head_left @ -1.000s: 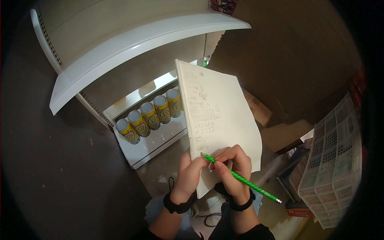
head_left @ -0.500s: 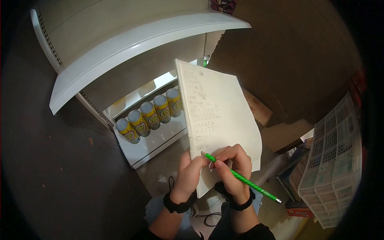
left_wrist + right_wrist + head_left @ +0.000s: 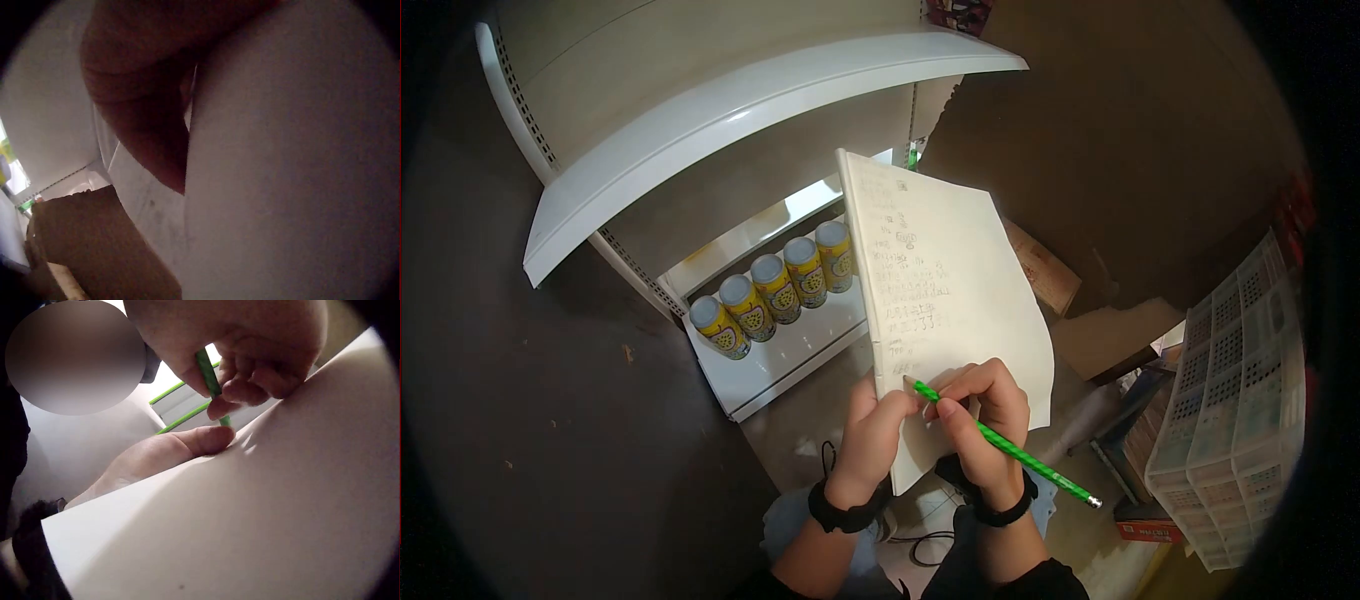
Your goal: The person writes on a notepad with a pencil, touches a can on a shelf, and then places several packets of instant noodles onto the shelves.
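An open notebook (image 3: 970,270) with pencil writing down its left side is held tilted in front of me. My left hand (image 3: 865,450) grips its lower left edge, thumb on top of the page; in the left wrist view a finger (image 3: 140,106) curls against the paper. My right hand (image 3: 997,425) pinches a green pencil (image 3: 1045,468) between thumb and fingers. The pencil's tip is at the page just below the last written line, close to the left thumb. From the right wrist view, the right hand's curled fingers (image 3: 247,390) rest by the paper.
Several yellow cans (image 3: 777,290) stand in a row on a low white shelf (image 3: 790,360) at left, beneath a larger upper shelf (image 3: 730,120). At right is a clear plastic crate (image 3: 1220,420), with cardboard (image 3: 1115,335) behind the notebook. A red box (image 3: 1145,528) sits below the crate.
The pencil tip and right fingers have shifted very slightly up the page. The left hand keeps its grip, and the notebook has barely moved.
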A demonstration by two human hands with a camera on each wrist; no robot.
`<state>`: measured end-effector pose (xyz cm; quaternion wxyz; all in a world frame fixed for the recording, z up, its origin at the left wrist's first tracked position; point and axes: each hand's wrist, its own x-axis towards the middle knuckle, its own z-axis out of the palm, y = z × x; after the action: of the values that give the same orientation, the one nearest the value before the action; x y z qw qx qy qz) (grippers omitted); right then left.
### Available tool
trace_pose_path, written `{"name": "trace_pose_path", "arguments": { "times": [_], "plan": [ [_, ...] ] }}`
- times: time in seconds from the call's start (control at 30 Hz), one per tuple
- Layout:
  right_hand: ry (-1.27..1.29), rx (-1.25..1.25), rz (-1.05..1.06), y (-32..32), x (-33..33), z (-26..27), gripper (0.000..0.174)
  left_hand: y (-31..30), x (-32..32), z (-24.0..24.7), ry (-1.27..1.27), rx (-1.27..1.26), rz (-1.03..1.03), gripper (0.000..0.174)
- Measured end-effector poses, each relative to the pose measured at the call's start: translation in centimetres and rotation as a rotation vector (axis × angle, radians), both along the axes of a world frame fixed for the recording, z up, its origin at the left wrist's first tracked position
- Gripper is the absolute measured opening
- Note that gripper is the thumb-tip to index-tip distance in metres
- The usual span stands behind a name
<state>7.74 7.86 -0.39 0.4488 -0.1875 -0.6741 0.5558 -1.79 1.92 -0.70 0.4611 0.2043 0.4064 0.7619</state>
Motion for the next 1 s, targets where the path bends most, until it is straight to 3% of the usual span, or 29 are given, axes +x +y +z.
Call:
{"name": "trace_pose_path", "arguments": {
  "times": [0.07, 0.13, 1.0],
  "plan": [
    [-0.002, 0.007, 0.000, 0.03, 0.02, -0.01, 0.007, -0.04, -0.09, -0.10, 0.000, 0.001, -0.001, 0.021],
    [-0.017, 0.030, -0.004, 0.05, 0.01, 0.04, 0.007, -0.15, -0.36, -0.55, -0.009, -0.025, -0.050, 0.034],
    [-0.034, 0.019, -0.006, -0.05, -0.07, 0.14, 0.007, -0.19, -0.35, -0.49, -0.005, -0.029, -0.046, 0.032]
  ]
}}
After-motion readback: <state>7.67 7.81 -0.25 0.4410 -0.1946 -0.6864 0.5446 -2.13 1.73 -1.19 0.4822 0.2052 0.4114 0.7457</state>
